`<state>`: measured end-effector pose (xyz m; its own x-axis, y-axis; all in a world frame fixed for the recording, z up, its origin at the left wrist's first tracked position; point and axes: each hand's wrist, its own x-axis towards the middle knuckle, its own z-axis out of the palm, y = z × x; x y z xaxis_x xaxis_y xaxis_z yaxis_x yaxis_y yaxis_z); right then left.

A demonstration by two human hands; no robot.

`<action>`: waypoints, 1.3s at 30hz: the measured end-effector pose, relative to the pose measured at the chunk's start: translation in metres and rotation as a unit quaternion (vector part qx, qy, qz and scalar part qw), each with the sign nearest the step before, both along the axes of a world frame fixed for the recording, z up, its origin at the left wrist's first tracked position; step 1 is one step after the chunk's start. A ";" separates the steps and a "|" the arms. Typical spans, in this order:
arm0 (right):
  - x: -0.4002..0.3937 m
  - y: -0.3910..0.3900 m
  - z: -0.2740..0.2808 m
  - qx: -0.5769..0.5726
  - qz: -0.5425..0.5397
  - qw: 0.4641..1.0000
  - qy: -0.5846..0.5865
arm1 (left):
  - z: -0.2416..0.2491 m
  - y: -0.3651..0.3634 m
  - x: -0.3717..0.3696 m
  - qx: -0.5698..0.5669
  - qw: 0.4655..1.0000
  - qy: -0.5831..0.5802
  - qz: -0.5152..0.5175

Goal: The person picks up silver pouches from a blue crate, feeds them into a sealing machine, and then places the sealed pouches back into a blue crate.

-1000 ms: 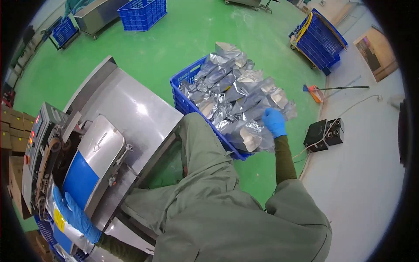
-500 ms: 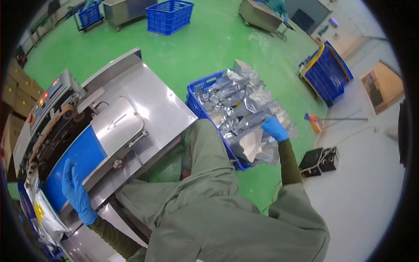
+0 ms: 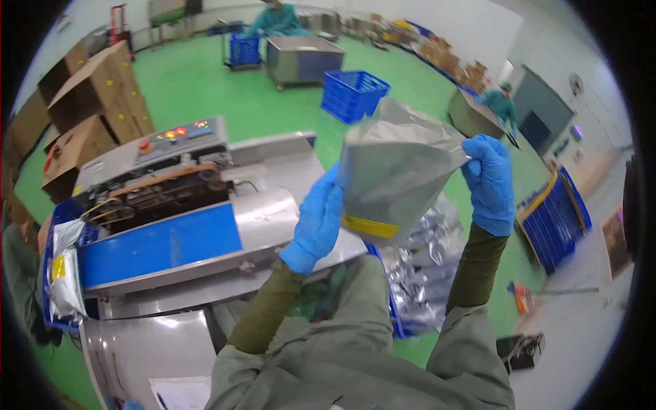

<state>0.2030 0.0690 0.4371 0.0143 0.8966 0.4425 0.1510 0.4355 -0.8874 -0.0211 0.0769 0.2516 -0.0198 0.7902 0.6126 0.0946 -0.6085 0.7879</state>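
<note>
A silver foil bag (image 3: 403,181) with a yellow label hangs raised in front of me, its mouth end upward. My right hand (image 3: 489,183), in a blue glove, is closed on the bag's upper right corner. At the bag's left edge my left hand (image 3: 316,222), also gloved in blue, grips it; some fingertips are hidden there. Below the bag, more foil bags (image 3: 427,273) fill a blue crate partly covered from view. To the left stands a band sealing machine (image 3: 150,160) with a blue conveyor belt (image 3: 160,246).
Another foil bag (image 3: 68,273) lies at the belt's left end, over a blue crate. Cardboard boxes (image 3: 102,89) stand far left. Beyond are a blue basket (image 3: 353,96), steel carts (image 3: 301,61) and two people in green. Papers (image 3: 181,393) lie on the steel surface below.
My right hand has lifted a foil bag up from the crate. My left hand has left the belt and now holds the bag's other side. The view has turned left and up.
</note>
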 end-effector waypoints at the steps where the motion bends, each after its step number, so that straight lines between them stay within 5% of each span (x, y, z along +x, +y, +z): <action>1: -0.009 0.015 -0.003 0.000 0.045 0.998 0.049 | 0.011 0.010 -0.011 0.070 0.988 -0.130 0.040; 4: -0.045 0.065 -0.028 -0.047 0.096 0.989 0.100 | 0.037 0.016 -0.068 0.034 0.991 -0.084 0.101; 5: -0.057 0.077 -0.040 -0.039 0.123 0.989 0.075 | 0.034 0.016 -0.076 -0.011 0.979 -0.189 0.073; 8: -0.085 0.088 -0.075 -0.045 0.200 0.979 -0.002 | -0.014 0.016 -0.112 0.004 0.967 -0.193 0.167; 9: -0.088 0.088 -0.088 -0.090 0.260 0.949 0.156 | -0.011 0.010 -0.115 0.013 0.966 -0.184 0.178; 11: -0.085 0.094 -0.122 0.000 0.169 0.983 0.075 | -0.007 0.007 -0.106 0.047 0.957 -0.245 0.147; 15: -0.083 0.083 -0.164 -0.053 0.191 0.976 -0.094 | -0.008 0.020 -0.097 0.036 0.958 -0.254 0.127; 16: -0.087 0.084 -0.161 0.020 0.172 0.978 -0.119 | -0.004 0.020 -0.096 0.036 0.959 -0.253 0.124; 20: -0.101 0.101 -0.147 0.149 0.120 0.978 -0.085 | 0.012 0.011 -0.110 0.044 0.915 -0.310 0.253; 25: -0.113 0.126 -0.169 0.142 0.122 0.977 -0.105 | 0.004 0.010 -0.120 0.155 0.882 -0.134 0.424; 28: -0.120 0.143 -0.176 0.129 0.153 0.976 -0.086 | -0.009 0.014 -0.138 0.040 0.925 -0.117 0.360; 32: -0.138 0.123 -0.164 0.078 0.273 0.959 0.003 | 0.019 0.021 -0.131 0.174 0.948 -0.109 0.243; 34: -0.137 0.129 -0.164 0.094 0.274 0.957 -0.030 | 0.020 0.016 -0.150 -0.126 0.975 0.100 0.156; 36: -0.130 0.143 -0.175 0.113 0.250 0.958 -0.078 | 0.007 0.017 -0.150 -0.095 0.986 -0.013 0.139; 39: -0.127 0.161 -0.208 -0.007 0.226 0.971 -0.078 | -0.025 0.027 -0.152 -0.110 0.959 -0.182 0.188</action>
